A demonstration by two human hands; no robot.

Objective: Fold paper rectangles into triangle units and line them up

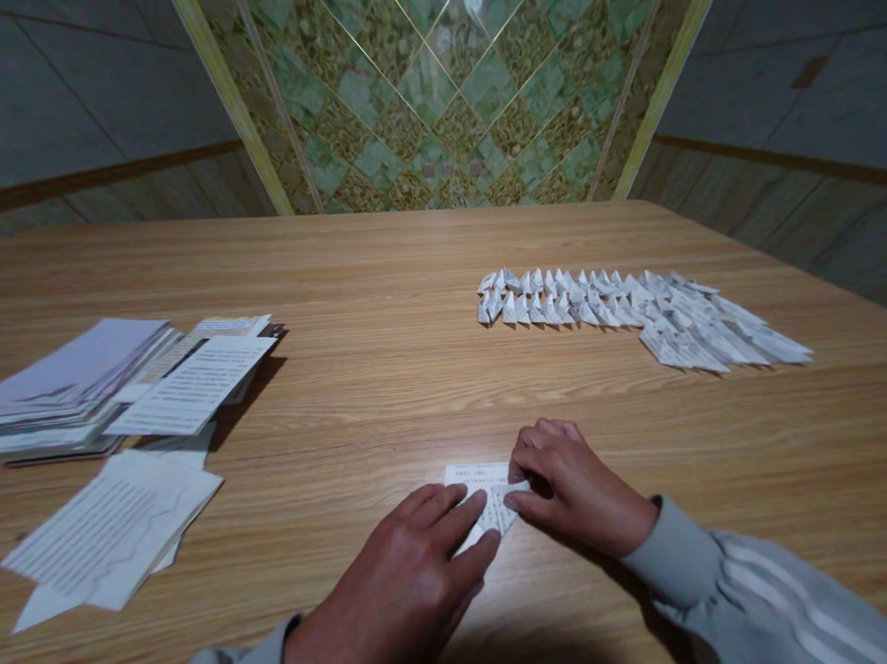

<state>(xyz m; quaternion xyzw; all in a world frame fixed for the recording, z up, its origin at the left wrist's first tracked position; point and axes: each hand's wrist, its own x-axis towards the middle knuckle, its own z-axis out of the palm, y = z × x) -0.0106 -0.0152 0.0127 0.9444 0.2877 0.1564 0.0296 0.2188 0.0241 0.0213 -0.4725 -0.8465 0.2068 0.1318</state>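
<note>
A small piece of printed paper (476, 475), partly folded, lies on the table close in front of me. Two flaps are turned in and meet near its middle, making a pointed shape on the near side. My left hand (419, 554) holds the paper down from the left, its fingertips and thumb resting on the flap. From the right, my right hand (573, 479) pinches the right-hand flap between thumb and curled fingers. Both hands hide parts of the paper's edges.
Folded paper pieces (562, 300) stand in two rows at the right, with flatter folded pieces (714, 325) at their right end. A stack of papers (71, 380) sits at the left, and loose printed sheets (117, 522) lie nearer. The wooden table (356, 377) reaches towards a tiled wall.
</note>
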